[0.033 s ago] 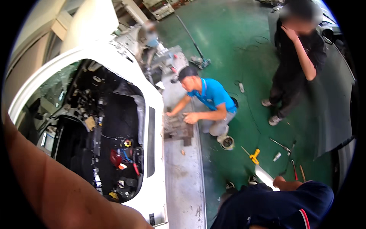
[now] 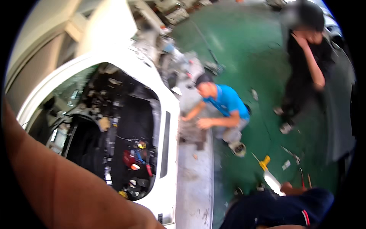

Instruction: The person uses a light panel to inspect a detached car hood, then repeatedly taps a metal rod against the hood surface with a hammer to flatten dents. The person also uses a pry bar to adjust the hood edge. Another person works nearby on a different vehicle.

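My bare left forearm [image 2: 76, 179] crosses the lower left, close to a white car body [image 2: 167, 152]. My left hand lies beyond the picture's edge. At the lower right, below my navy shirt, my right hand [image 2: 288, 188] appears closed at the edge of a white flat sheet [image 2: 272, 182]; its fingers are blurred. Just past the sheet, a yellow-handled tool [image 2: 264, 163] with a thin shaft lies on the green floor. Through the car's opening I see a dark stripped interior with loose wires, a red lamp-like part [image 2: 129, 157] and a red-handled tool [image 2: 148, 170].
A co-worker in a blue shirt [image 2: 228, 101] crouches beside the grey platform [image 2: 194, 175], hands near the car's sill. Another person in black [image 2: 307, 72] stands at right, near a dark car panel [image 2: 339, 122]. A round container [image 2: 239, 149] and several hand tools [image 2: 291, 154] are on the floor.
The whole scene has shifted right and slightly down in the picture, with more blur. My arms and the co-workers hold about the same poses.
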`<move>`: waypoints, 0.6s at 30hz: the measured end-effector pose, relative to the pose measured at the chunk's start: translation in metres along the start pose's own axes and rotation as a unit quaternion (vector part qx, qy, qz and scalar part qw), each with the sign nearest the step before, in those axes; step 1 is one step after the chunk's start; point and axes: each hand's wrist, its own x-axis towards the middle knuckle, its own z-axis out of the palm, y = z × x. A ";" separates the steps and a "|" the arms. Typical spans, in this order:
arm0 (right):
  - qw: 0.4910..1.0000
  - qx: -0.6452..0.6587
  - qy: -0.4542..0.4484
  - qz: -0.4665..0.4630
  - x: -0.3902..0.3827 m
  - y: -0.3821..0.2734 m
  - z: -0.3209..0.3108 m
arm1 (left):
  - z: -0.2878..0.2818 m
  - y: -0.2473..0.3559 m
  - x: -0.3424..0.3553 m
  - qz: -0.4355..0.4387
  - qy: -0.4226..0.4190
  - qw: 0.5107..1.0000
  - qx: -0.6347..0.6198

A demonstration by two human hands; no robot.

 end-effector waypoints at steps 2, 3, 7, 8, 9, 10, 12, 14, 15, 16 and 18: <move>0.994 -0.037 0.104 -0.001 0.032 0.048 -0.134 | 0.089 -0.109 0.083 0.056 0.056 0.995 0.058; 0.988 -0.075 0.137 -0.008 0.023 0.069 -0.184 | 0.089 -0.150 0.110 0.065 0.071 0.990 0.101; 0.966 -0.188 0.171 -0.046 -0.023 0.112 -0.260 | 0.073 -0.222 0.131 0.041 0.083 0.973 0.214; 0.952 -0.204 0.212 -0.082 0.004 0.080 -0.299 | 0.037 -0.277 0.173 0.080 0.078 0.964 0.240; 0.959 -0.197 0.197 -0.053 0.006 0.109 -0.290 | 0.112 -0.262 0.150 0.045 0.103 0.969 0.222; 0.957 -0.208 0.197 -0.048 0.012 0.128 -0.289 | 0.111 -0.245 0.180 0.031 0.116 0.966 0.227; 0.955 -0.237 0.175 -0.032 0.002 0.196 -0.268 | 0.105 -0.179 0.223 -0.021 0.138 0.960 0.241; 0.964 -0.238 0.107 -0.046 -0.030 0.244 -0.169 | 0.083 -0.074 0.233 -0.094 0.109 0.963 0.230; 0.974 -0.211 0.042 -0.071 -0.061 0.233 -0.071 | 0.061 0.009 0.219 -0.146 0.062 0.967 0.198; 0.979 -0.178 0.002 -0.095 -0.079 0.195 0.003 | 0.030 0.058 0.224 -0.174 0.025 0.970 0.166; 0.992 -0.112 0.032 -0.049 -0.028 0.170 0.092 | 0.022 0.075 0.339 -0.178 0.082 0.977 0.086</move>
